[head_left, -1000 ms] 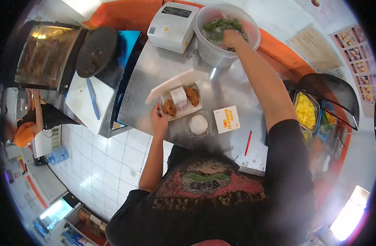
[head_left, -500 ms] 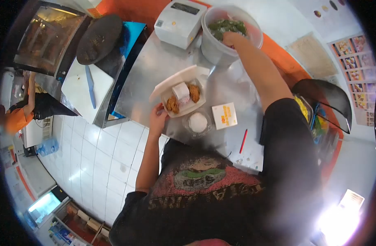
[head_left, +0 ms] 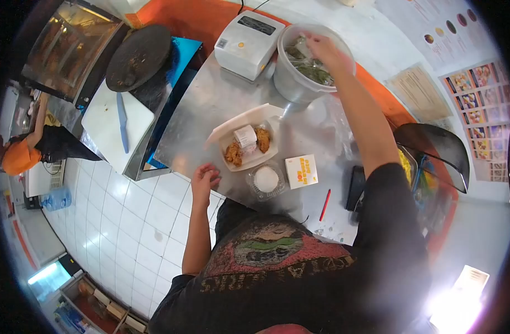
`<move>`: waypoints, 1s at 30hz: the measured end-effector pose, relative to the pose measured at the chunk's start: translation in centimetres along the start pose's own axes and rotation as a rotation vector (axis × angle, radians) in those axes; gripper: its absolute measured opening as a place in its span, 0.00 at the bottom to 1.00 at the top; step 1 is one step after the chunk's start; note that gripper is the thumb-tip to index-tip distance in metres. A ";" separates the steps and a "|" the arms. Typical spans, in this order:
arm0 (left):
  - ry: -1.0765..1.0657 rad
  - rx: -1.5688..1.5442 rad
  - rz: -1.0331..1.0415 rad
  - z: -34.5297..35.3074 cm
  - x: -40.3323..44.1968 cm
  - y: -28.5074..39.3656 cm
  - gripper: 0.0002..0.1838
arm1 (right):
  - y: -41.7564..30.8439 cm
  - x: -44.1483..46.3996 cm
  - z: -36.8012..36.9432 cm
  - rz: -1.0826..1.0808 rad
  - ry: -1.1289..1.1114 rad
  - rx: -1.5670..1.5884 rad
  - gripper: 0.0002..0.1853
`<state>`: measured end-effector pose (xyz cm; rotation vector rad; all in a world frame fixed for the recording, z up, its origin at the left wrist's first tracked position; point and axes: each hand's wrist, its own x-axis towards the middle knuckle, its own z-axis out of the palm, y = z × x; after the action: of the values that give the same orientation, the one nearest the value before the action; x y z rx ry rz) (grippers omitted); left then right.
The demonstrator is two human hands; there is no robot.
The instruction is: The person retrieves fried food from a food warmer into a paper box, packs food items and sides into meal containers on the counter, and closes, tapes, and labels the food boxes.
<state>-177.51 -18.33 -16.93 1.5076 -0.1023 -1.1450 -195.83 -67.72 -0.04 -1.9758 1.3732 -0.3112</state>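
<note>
My right hand (head_left: 320, 49) is at the mouth of a white plastic bucket (head_left: 291, 86). Its fingers are closed on a small clear plastic packet (head_left: 303, 48). More packets with green contents (head_left: 315, 72) lie inside the bucket. Off the table's near left edge is my left hand (head_left: 205, 181), empty, its fingers apart and slightly curled. Close to it stands an open paper box (head_left: 236, 124) holding fried chicken (head_left: 233, 154) and a white paper-wrapped bundle (head_left: 245, 136). In front of that box, a clear plastic tub (head_left: 259, 191) holds a white rounded mound (head_left: 266, 179).
A small printed carton (head_left: 301, 171) and a red pen (head_left: 325, 205) lie on the metal table (head_left: 194, 125). Beside the bucket stands a white label printer (head_left: 246, 47). On the left, a knife (head_left: 123, 122) rests on a cutting board (head_left: 102, 117). A person in an orange cap (head_left: 20, 158) works beyond.
My right hand has risen from deep in the bucket toward its rim, now with a clear packet. My left hand has let go of the paper box's edge and drawn back left.
</note>
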 end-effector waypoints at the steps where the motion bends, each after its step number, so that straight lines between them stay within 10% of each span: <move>1: 0.003 0.017 0.059 0.1 0.0 0.3 0.18 | -1.5 -2.6 -0.6 -0.058 0.138 0.232 0.08; 6: 0.070 0.358 0.385 0.6 1.2 1.0 0.12 | -0.9 -16.7 3.0 -0.348 0.088 1.023 0.05; 8: -0.011 0.437 0.607 3.8 0.4 3.2 0.10 | -1.1 -22.7 6.8 -0.144 0.019 1.062 0.08; 10: 0.011 0.523 0.564 7.6 -0.2 5.3 0.11 | 1.4 -24.9 12.1 0.015 -0.147 1.012 0.09; 18: -0.083 0.903 0.408 11.2 4.5 5.7 0.17 | 9.6 -32.3 17.2 0.208 0.315 0.579 0.16; 23: -0.062 0.732 0.695 11.4 3.1 7.0 0.14 | 17.8 -41.7 15.1 0.320 0.872 0.253 0.13; 30: -0.106 0.655 1.085 11.9 1.3 8.6 0.10 | 23.2 -49.6 17.7 0.884 0.812 -0.053 0.15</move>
<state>-180.54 -30.30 -8.93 1.5632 -1.2995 -0.2824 -223.11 -20.64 -18.93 -1.0873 2.6089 -0.6785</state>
